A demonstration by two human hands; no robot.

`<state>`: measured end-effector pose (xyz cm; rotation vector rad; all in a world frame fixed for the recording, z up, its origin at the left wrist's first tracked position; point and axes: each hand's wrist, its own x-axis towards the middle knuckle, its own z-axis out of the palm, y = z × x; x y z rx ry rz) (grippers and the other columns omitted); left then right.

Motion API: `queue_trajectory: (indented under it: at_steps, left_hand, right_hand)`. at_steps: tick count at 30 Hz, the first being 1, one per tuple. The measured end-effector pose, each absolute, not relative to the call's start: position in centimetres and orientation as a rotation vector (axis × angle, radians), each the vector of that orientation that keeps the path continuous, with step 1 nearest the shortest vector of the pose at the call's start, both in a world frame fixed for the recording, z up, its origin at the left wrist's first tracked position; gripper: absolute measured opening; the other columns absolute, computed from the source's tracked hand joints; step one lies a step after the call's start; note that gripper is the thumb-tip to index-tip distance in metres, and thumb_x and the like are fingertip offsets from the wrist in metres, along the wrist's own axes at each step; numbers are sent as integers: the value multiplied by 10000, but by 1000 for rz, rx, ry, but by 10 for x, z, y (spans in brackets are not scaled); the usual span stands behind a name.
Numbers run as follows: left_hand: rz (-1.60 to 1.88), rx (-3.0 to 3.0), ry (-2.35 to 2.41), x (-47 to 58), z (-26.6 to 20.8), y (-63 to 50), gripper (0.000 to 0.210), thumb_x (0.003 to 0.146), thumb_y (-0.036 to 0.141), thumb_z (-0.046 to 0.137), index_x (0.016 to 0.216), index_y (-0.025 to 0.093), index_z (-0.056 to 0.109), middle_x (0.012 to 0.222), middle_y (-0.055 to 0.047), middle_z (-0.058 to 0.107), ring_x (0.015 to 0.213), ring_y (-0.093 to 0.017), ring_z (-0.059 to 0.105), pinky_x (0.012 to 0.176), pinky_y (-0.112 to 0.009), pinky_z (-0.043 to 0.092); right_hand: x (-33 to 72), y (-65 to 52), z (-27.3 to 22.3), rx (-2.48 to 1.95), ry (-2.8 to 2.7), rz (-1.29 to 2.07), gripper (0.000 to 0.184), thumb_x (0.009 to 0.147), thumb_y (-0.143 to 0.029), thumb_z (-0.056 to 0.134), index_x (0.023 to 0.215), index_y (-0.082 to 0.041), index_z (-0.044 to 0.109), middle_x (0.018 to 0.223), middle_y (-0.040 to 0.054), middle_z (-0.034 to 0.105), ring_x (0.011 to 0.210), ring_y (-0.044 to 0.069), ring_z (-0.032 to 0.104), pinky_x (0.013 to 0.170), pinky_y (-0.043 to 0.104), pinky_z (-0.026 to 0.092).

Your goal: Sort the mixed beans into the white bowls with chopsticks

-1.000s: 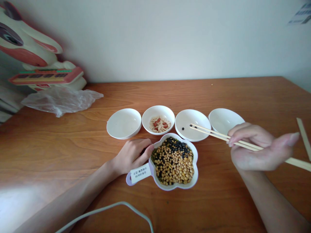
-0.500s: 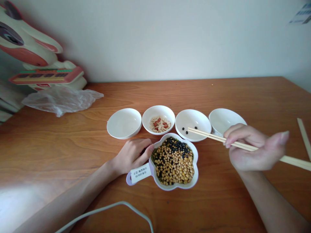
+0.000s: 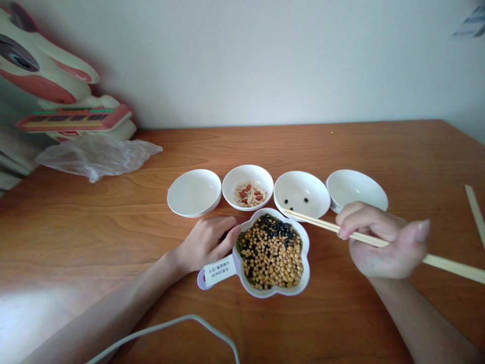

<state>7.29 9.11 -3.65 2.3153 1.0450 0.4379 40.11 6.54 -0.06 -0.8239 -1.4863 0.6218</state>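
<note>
A pair of wooden chopsticks is in my right hand, its tips together over the near rim of a white bowl holding 3 black beans. I see nothing between the tips. My left hand grips the left rim of a flower-shaped bowl with a short lilac handle and a paper label. Yellow soybeans, black beans and small green beans lie mixed inside it. Another white bowl contains peanuts and pale seeds.
Bare white bowls stand at the row's left end and right end. A toy keyboard and plastic bag sit at the back left. A white cable crosses the near side; a wooden stick lies far right.
My right hand and the chopsticks have moved left and toward me, from inside the bowl of black beans to its near rim. My left hand stays on the flower-shaped bowl.
</note>
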Motion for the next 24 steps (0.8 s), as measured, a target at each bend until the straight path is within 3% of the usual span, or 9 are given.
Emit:
queue_trajectory:
  at_steps: [12,24]
  left_hand:
    - [466,2335,1035,74,-36,92,345,1089,324,382,775,195,446,707,3,562,609,-119,492,600,-279,354]
    - [467,2331,1035,73,-37,91,341,1085,318,387,777,194,463,709,1,575,610,-120,497,603,-283,362]
  right_hand:
    - [389,63,-21,-836,-1766,802,686,1034,-641,225,704,-238,671,649,44,640,563,195,566,553,358,385]
    - [392,65,-26,-828,-1750,716,657,1071,-525,225,712,-241,697,651,47,646,569,196,580,560,358,399]
